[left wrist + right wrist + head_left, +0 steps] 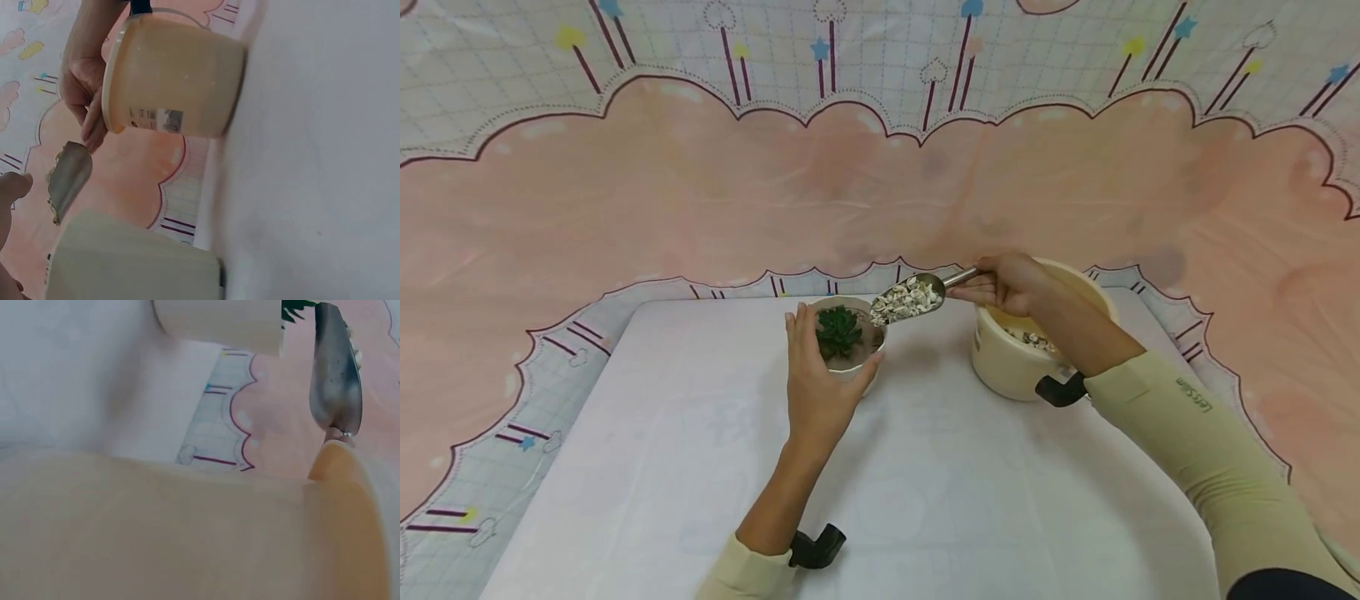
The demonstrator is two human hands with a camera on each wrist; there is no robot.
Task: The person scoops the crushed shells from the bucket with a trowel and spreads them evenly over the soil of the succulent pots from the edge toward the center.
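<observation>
A white pot holds a green succulent in soil. My left hand grips the pot, fingers along its left side and thumb at the front right. In my right hand is the handle of a metal scoop. Small pale stones fill the scoop, whose tip reaches the pot's right rim, slightly tilted toward it. The right hand is over the rim of a cream bucket, which contains more stones. In the right wrist view, the bucket hides this hand.
A white cloth covers the table. Behind it hangs a pink backdrop with cloud outlines and stars. The bucket has a thin wire handle. Black wrist mounts stick out from both cuffs.
</observation>
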